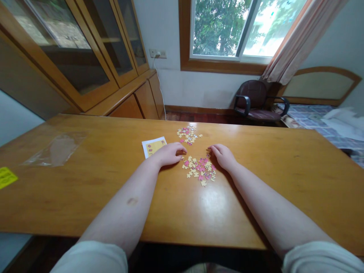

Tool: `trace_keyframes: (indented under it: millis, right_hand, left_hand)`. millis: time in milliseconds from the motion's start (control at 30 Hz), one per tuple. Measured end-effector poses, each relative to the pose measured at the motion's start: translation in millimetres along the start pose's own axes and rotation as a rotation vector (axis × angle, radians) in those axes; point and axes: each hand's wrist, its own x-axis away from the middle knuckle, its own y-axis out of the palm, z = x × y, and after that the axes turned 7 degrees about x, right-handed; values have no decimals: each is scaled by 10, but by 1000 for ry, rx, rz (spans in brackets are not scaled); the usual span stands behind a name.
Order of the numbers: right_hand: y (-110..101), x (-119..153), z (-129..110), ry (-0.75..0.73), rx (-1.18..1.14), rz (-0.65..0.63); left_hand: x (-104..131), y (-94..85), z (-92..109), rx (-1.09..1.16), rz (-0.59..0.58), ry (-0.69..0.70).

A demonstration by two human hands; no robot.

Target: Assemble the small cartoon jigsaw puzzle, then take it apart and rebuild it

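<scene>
Yellow and pink jigsaw puzzle pieces [199,168] lie in a loose pile on the table between my hands. Behind it is a second, smaller pile of puzzle pieces [188,133]. My left hand [170,153] rests at the left edge of the near pile, fingers curved and a gap between thumb and forefinger; a piece lies by the thumb. At the pile's upper right, my right hand [223,156] has its fingers drawn together, with a small puzzle piece [208,155] at the tips. A printed yellow sheet with a white border [153,145] is partly covered by my left hand.
The wooden table [113,132] stretches to both sides. On its left lie a clear plastic bag [61,149] and a yellow label [7,177]. Beyond the table stand a glass-door cabinet [113,76], a dark armchair [253,100] and a bed [327,117] under a window.
</scene>
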Motion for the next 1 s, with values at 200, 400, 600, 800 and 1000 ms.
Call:
trace_keyframes:
  millis: [200,400,600,800,1000]
  right_hand:
    - [14,2,28,15,-58,6]
    - [15,-4,17,32,-75,-7]
    - [24,-11,29,11,-72,-16]
    - [32,-13,41,26,-87,-8]
    - [28,-14,46,25,-99,-12]
  left_hand:
    - [30,-28,12,21,-81,-5]
    - [-10,7,18,-53,-96,-42]
    - [-52,72,2,-4,37,-112]
    - [-1,-16,-57,50,28,-79]
    - [31,-27,-39,-24,-75,-19]
